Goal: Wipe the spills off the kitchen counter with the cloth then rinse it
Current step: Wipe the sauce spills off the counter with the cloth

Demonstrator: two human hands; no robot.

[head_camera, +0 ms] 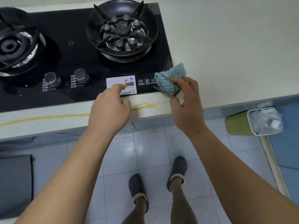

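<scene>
Left hand (110, 107) is resting loosely curled on the counter (226, 54) edge, fingers holding nothing. Right hand (184, 101) is pinching the blue cloth (169, 78), lifted just past its fingertips. Cloth looks soft, light and limp; best bunched in the middle. Yellow spill (142, 105) is lying between both hands. Bin (258, 121), right of the fingers, is holding crumpled plastic.

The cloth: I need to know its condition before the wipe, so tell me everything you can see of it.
The cloth is light blue, with a knobbly knitted-looking weave and a dark speckled trim along one edge. It is bunched and folded, not spread flat. The right hand pinches its lower part and holds it above the front right corner of the stove, at the counter's edge. No staining is visible.
</scene>
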